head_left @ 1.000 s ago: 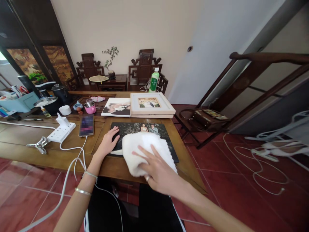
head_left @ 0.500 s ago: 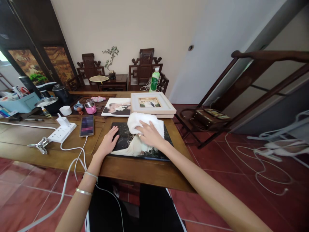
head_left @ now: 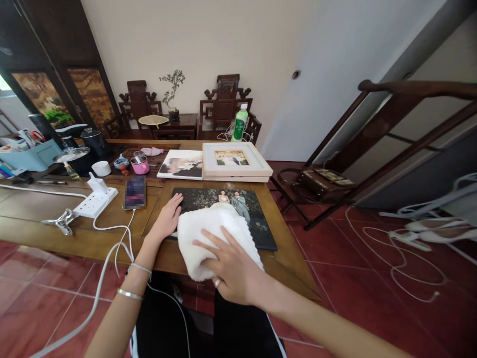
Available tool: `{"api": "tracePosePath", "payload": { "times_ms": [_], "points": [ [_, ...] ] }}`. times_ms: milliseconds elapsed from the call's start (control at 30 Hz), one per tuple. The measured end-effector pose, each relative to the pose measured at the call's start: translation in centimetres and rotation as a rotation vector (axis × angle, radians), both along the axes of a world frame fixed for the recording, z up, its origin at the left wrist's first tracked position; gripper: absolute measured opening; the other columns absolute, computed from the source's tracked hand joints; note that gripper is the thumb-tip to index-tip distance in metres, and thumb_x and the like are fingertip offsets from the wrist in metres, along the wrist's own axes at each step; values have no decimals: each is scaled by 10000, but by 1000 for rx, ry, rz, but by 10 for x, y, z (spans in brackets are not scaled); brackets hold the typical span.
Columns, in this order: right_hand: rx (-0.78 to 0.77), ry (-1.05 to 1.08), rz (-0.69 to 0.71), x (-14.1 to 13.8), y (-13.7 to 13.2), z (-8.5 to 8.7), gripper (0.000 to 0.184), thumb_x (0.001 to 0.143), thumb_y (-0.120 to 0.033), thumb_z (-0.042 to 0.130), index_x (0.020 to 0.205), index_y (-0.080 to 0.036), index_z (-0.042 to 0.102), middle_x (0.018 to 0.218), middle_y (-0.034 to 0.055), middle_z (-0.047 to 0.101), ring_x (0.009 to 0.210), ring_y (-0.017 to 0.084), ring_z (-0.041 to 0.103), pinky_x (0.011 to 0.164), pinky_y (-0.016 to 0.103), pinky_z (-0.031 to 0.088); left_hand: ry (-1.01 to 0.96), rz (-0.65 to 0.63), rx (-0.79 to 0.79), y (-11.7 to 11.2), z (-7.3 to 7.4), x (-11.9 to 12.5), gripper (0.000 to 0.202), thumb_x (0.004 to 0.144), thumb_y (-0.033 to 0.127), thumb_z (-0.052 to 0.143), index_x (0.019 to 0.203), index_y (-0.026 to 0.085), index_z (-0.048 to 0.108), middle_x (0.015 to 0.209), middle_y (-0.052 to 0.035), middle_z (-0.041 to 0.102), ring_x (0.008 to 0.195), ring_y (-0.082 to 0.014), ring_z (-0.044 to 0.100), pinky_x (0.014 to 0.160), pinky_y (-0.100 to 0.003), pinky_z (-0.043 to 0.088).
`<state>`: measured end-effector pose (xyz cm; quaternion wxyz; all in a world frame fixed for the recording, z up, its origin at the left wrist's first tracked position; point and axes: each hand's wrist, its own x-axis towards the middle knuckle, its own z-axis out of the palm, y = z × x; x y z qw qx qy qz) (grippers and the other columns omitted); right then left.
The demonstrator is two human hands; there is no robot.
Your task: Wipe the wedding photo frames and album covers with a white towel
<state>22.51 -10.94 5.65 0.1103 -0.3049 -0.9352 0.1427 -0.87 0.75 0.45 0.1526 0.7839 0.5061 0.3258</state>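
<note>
- Fingers of the right hand: spread wide and laid flat on top of a white towel, palm down, not closed around it.
- Towel: bunched on the near left part of a dark picture that lies flat on the table. It runs out past the fingertips toward 11 o'clock, and its near edge overhangs the table edge under the palm.
- Picture: long axis runs 9 to 3 o'clock across the table. The uncovered part lies at 1 to 2 o'clock from the right fingertips.
- Left hand: at 9 o'clock from the towel, just beside it. Its fingers are loosely together and flat on the picture's left edge, holding nothing.
- Nearer hand: right hand on the towel, left hand on the bare picture.
- Around: phone and power strip at 10 o'clock from the left hand; framed picture at 12 o'clock, just beyond the dark one.
</note>
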Motion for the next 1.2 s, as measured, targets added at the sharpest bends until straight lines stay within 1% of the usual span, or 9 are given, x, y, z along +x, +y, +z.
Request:
{"api": "tracePosePath", "payload": {
  "times_ms": [67, 167, 333, 433, 567, 833, 933, 1033, 1200],
  "points": [
    [15, 24, -21, 3, 9, 0, 402, 670, -115, 523, 1022, -224, 683, 1415, 65, 495, 1398, 308, 261, 1119, 621, 104, -7, 1, -1, 0, -1, 0, 440, 921, 261, 350, 1305, 139, 525, 1433, -121, 466, 1375, -221, 363, 1149, -458, 277],
    [70, 17, -138, 1, 44, -2, 423, 708, -105, 489, 1082, -208, 658, 1385, 99, 524, 1385, 296, 297, 1110, 610, 154, -12, 4, -3, 0, -2, 0, 442, 917, 242, 343, 1307, 135, 523, 1431, -123, 468, 1374, -225, 364, 1155, -465, 263],
    [157, -85, -241, -24, 116, -1, 460, 802, -144, 438, 1244, -161, 562, 1381, 154, 512, 1386, 331, 265, 1059, 658, 186, -11, 13, -8, -1, 0, 1, 450, 916, 259, 352, 1305, 111, 525, 1425, -144, 469, 1373, -238, 365, 1153, -461, 264],
    [186, -94, -250, -40, 138, 1, 471, 828, -144, 397, 1279, -164, 531, 1380, 154, 512, 1366, 346, 283, 1029, 685, 201, -21, -3, -3, -1, 1, 1, 451, 913, 250, 354, 1317, 141, 519, 1425, -116, 477, 1374, -233, 365, 1152, -461, 266],
    [187, -89, -259, -44, 127, 1, 471, 813, -120, 393, 1260, -131, 544, 1384, 174, 502, 1365, 365, 273, 1025, 698, 196, -16, -10, 10, -1, 1, 0, 448, 910, 239, 359, 1321, 159, 520, 1421, -94, 486, 1375, -225, 362, 1150, -457, 273],
    [42, -62, -150, -21, 12, -3, 395, 727, -111, 483, 1082, -149, 652, 1470, 122, 411, 1412, 372, 171, 1096, 674, 79, 2, 9, -4, -2, 1, 1, 442, 914, 244, 353, 1295, 120, 537, 1423, -129, 475, 1374, -230, 365, 1151, -459, 275],
    [-1, -8, -95, -6, -8, -4, 362, 668, -92, 496, 964, -188, 679, 1450, 71, 451, 1421, 322, 184, 1130, 620, 73, 3, 11, -1, -2, 1, 2, 442, 914, 245, 351, 1290, 105, 536, 1421, -143, 474, 1373, -230, 367, 1151, -453, 279],
    [34, 24, -157, 14, 6, -6, 388, 667, -76, 474, 976, -195, 675, 1419, 74, 489, 1410, 279, 240, 1145, 571, 114, 6, 14, -6, -3, 2, 2, 441, 914, 249, 351, 1289, 110, 536, 1423, -141, 474, 1373, -229, 367, 1153, -450, 276],
    [140, -61, -454, 30, 72, -6, 403, 778, -99, 430, 1129, -123, 629, 1355, 186, 530, 1376, 332, 301, 1085, 621, 202, -11, 14, -9, -3, 2, 1, 443, 915, 255, 354, 1288, 99, 536, 1424, -147, 471, 1373, -232, 366, 1160, -431, 262]
  ]
}}
